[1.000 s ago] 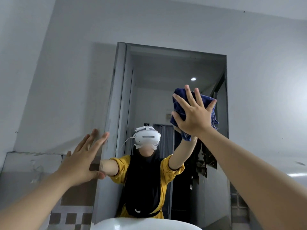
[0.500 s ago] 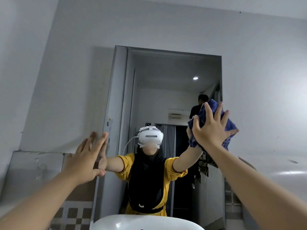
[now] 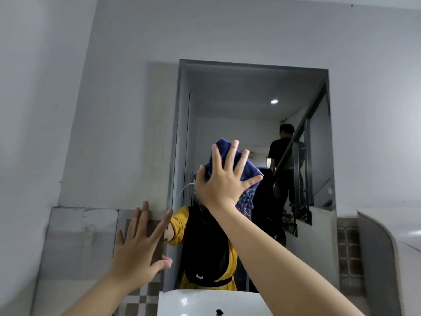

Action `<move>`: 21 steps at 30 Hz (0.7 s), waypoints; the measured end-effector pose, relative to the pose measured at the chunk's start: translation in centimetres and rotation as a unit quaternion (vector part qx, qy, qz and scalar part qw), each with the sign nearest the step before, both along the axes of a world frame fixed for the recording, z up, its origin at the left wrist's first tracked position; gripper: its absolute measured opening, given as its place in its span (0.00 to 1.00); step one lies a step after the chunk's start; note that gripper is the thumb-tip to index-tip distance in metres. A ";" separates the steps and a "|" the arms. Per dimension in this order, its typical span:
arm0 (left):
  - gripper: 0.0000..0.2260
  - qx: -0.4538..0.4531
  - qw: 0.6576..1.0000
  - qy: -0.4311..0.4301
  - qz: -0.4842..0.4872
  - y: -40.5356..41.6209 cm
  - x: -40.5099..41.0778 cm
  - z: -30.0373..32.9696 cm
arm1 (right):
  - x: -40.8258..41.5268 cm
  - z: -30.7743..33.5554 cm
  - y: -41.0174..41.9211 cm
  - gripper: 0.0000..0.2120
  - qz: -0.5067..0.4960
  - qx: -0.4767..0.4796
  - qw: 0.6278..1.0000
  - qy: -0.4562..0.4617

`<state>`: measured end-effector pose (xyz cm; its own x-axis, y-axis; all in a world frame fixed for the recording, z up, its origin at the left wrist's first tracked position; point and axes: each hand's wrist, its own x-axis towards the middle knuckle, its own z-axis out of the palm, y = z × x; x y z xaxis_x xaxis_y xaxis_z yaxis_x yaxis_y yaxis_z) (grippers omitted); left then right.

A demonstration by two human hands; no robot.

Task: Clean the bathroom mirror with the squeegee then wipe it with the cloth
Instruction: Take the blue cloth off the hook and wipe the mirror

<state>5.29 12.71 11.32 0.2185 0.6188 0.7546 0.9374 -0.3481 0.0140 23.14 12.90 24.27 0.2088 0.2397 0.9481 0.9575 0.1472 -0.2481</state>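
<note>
The left hand [image 3: 139, 252] and right hand [image 3: 224, 179] were bare, and the forearms [image 3: 262, 252] were uncovered. In reflection, a yellow sleeve [image 3: 180, 222] ended near the elbow beside a long black garment [image 3: 205, 247].

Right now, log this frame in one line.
phase: cloth wipe | right hand: presses blue cloth on mirror | left hand: open by mirror's left edge | squeegee: unseen

White basin [image 3: 200, 302] at the bottom edge, small dark mark [image 3: 219, 312] on it. Brown-and-white chequered tiles [image 3: 145, 299] just to its left. Pale tile panel [image 3: 79, 242] further left. Plain grey wall [image 3: 136, 87] above.
</note>
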 end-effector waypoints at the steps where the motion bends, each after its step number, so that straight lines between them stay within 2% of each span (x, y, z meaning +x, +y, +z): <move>1: 0.51 -0.002 1.000 -0.001 0.001 0.2 0.0 -0.1 | -1.1 0.0 0.2 0.29 0.003 -0.001 1.000 -0.017; 8: 0.49 0.002 1.000 0.012 0.013 0.8 -0.7 -0.5 | -4.4 0.1 0.9 0.29 -0.003 0.011 0.984 -0.177; 21: 0.52 -0.030 0.999 0.019 -0.015 0.8 -1.1 -0.4 | 0.7 -0.7 0.0 0.28 -0.017 0.003 0.918 -0.397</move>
<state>4.21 13.55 10.97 0.2654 0.6550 0.7075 0.9270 -0.3751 -0.0005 23.82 12.89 23.60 -0.5403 0.2403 0.8064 0.8407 0.1124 0.5297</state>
